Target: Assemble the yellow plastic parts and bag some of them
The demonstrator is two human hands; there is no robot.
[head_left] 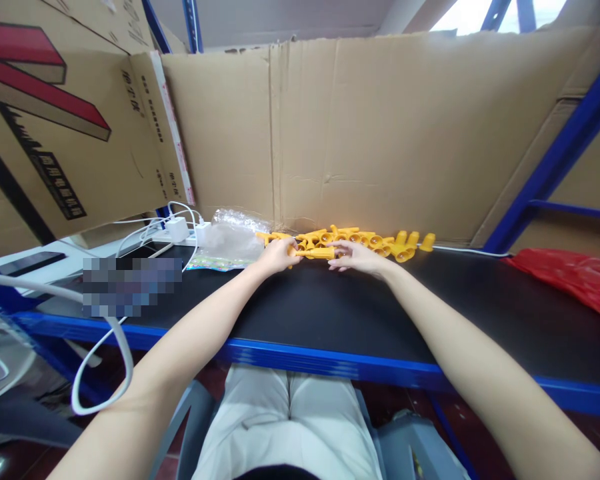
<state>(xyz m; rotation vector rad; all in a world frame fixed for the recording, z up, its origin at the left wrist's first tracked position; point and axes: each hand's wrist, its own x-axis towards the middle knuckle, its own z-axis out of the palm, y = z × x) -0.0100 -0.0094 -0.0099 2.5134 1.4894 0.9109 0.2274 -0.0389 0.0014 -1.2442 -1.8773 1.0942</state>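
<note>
A row of several yellow plastic parts (375, 241) lies along the back of the black tabletop (330, 307), against a cardboard wall. My left hand (276, 256) grips one end of a yellow part (316, 253) lying crosswise in front of the row. My right hand (356, 257) has its fingers spread over the other end of that part, touching it and the pile behind.
A clear plastic bag (230, 237) lies left of the parts, with white chargers (179, 229) and cables beside it. A red plastic bag (575, 277) sits at the right. Cardboard sheets (380, 133) wall the back and left. The blue table edge (330, 363) runs in front.
</note>
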